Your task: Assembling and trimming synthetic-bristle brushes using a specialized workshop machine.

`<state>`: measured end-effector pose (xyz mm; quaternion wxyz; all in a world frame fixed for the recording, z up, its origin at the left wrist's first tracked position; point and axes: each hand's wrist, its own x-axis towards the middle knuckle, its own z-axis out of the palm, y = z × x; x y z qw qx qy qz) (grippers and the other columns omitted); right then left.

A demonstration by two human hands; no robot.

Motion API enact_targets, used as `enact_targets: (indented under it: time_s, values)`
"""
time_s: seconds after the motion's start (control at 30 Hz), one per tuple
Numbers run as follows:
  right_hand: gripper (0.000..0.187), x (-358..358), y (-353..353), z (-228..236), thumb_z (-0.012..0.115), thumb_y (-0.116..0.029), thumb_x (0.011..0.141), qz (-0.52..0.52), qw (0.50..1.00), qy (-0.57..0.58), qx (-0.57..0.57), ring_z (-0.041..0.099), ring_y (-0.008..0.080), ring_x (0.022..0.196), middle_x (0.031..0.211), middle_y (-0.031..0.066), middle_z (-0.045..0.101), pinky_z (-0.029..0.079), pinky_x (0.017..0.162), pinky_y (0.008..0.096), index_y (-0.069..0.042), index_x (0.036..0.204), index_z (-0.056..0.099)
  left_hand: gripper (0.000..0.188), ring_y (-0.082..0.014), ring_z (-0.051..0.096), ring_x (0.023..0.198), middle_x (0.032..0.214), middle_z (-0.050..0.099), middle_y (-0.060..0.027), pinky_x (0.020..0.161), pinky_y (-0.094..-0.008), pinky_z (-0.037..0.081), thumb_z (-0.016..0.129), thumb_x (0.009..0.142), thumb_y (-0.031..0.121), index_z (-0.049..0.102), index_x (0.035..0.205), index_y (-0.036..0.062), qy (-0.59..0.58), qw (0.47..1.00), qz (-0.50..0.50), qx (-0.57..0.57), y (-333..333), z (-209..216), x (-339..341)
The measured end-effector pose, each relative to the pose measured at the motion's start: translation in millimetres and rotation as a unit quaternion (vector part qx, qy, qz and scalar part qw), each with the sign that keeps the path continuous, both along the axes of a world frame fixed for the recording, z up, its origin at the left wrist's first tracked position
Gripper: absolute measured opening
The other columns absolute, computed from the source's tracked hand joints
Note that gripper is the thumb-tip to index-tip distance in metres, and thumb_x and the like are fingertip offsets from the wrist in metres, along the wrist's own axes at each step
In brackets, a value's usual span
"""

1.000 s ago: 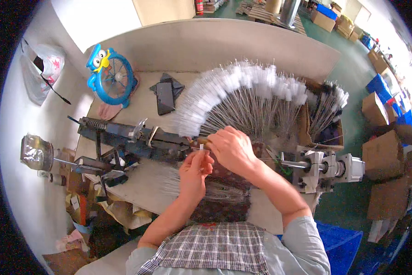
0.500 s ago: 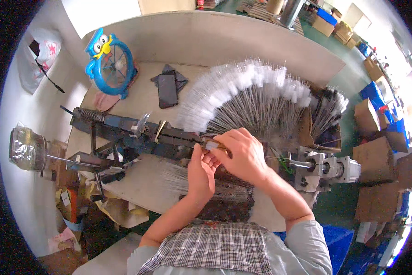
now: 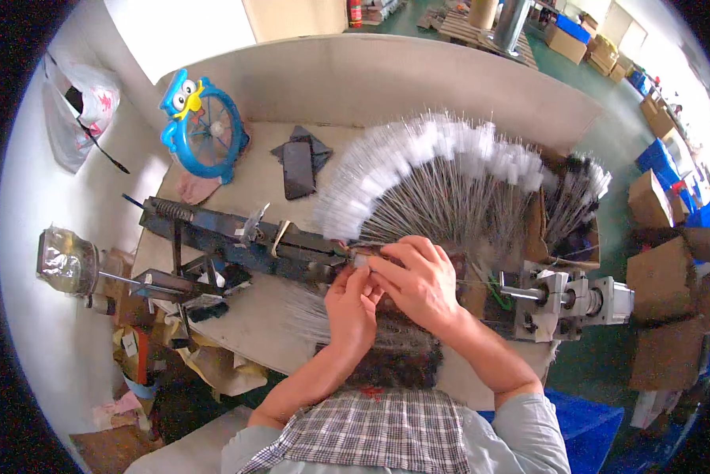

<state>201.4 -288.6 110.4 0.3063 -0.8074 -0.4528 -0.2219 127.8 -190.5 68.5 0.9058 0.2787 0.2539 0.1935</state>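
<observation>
At the centre of the frame a small pale piece (image 3: pixel 361 259), too small to make out clearly, sits pinched between the fingertips of both hands, right at the near end of a long dark metal fixture (image 3: pixel 244 241). The left hand (image 3: pixel 351 308) comes up from below with thumb and forefinger closed on the piece. The right hand (image 3: pixel 418 280) curls over from the right, its fingers bent down and closed on the same spot, so the two hands touch each other there.

The piece lies at the foot of a wide fan of thin wires with white sleeved tips (image 3: pixel 442 182), which spreads up and to the right across the bench (image 3: pixel 252 182). Judging by that fan, a great many wires already lie sorted out, while a darker bundle of wires (image 3: pixel 394 347) lies under the wrists toward the lower centre; which of the two is finished work cannot be told from this view. The job looks to be mid-run rather than near either end.

To the right of the hands stands a pale metal machine part with a shaft (image 3: pixel 564 300), and beyond the fan an open cardboard box of more wires (image 3: pixel 572 213). In the upper left of the frame stands a blue owl-shaped fan (image 3: pixel 205 126), with a dark phone (image 3: pixel 298 167) beside it. At the left edge stands a clear jar (image 3: pixel 66 261).
</observation>
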Motion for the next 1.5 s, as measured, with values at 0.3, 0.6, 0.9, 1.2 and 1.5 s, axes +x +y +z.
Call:
enact_targets:
  time_s: [0.3,0.6,0.9,1.2,1.5]
  values:
    - [0.026,2.9,0.5,9.9,0.072,-0.015,0.064,0.04,0.997,0.059,-0.031,0.058,0.023,0.089,0.095,0.0029,0.062,0.049,0.075,0.0333,-0.013,0.09,0.068,0.002,-0.0109,0.055,0.078,0.085,0.056,-0.0031,0.075,-0.0279,0.046,0.054,0.086,0.005,0.052,0.087,0.005,-0.044,0.999,0.001,-0.001,-2.4,-4.4,-0.1]
    - [0.027,-1.6,1.5,2.0,0.069,-0.017,0.068,0.032,0.996,0.081,-0.012,0.057,0.0234,0.09,0.096,0.0017,0.061,0.048,0.075,0.0358,-0.013,0.094,0.066,0.007,-0.0128,0.058,0.076,0.086,0.059,-0.004,0.072,-0.0292,0.05,0.054,0.085,0.011,0.056,0.087,0.0048,-0.023,0.998,0.002,-0.053,-3.9,8.0,-2.8]
    - [0.021,-0.5,-8.9,3.5,0.071,-0.017,0.067,0.013,0.998,0.057,-0.009,0.058,0.0234,0.088,0.094,0.003,0.062,0.048,0.074,0.0352,-0.012,0.086,0.067,0.007,-0.0162,0.06,0.079,0.086,0.06,-0.0067,0.073,-0.0296,0.051,0.055,0.084,0.004,0.056,0.091,0.0036,-0.006,1.0,0.017,-0.015,-6.6,3.6,1.2]
    - [0.029,-2.0,-4.1,4.1,0.073,-0.015,0.064,0.022,0.998,0.058,0.024,0.059,0.0237,0.085,0.094,0.005,0.063,0.049,0.074,0.0337,-0.007,0.091,0.067,0.012,-0.0162,0.06,0.079,0.085,0.06,-0.0069,0.073,-0.0293,0.05,0.05,0.088,0.014,0.055,0.087,0.0033,-0.045,0.998,-0.005,-0.039,-6.9,8.4,-0.5]
    - [0.028,-6.1,-3.7,-5.7,0.07,-0.018,0.067,-0.026,0.997,0.07,0.014,0.059,0.0204,0.084,0.094,-0.0001,0.062,0.047,0.071,0.0345,-0.013,0.094,0.065,0.007,-0.0149,0.057,0.074,0.081,0.058,-0.0058,0.067,-0.0295,0.049,0.052,0.086,0.01,0.054,0.082,0.0044,-0.012,0.999,0.037,-0.038,-9.4,7.2,5.0]
